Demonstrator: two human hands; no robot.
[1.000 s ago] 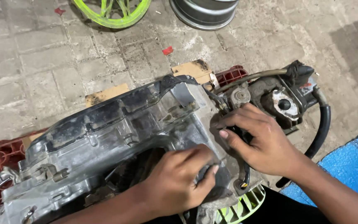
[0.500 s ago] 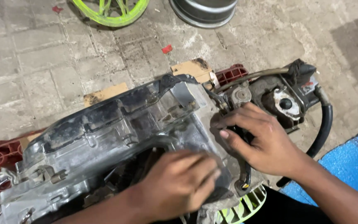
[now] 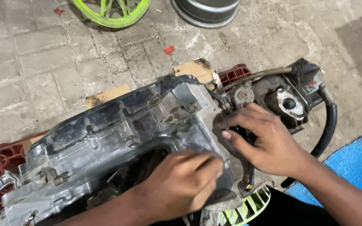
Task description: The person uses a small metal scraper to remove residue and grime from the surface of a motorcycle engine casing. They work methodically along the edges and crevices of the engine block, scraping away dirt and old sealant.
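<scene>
A lime-green spoked wheel [image 3: 109,12] and a grey metal drum [image 3: 208,11] lie on the stone paving [image 3: 42,62]; a blue sheet [image 3: 350,167] lies lower right

Grimy grey paving-stone floor [image 3: 42,62], neon-green wheel [image 3: 109,12], metal rim [image 3: 206,10], blue mat [image 3: 352,167] at right.

Left hand [image 3: 185,184]: enters from the bottom edge, forearm angled up and right, palm down, fingers curled together, slightly motion-blurred. Right hand [image 3: 269,144]: comes in from the lower right corner, wrist straight, palm down, fingers spread and stretched leftward, thumb tucked low toward the left hand.
</scene>
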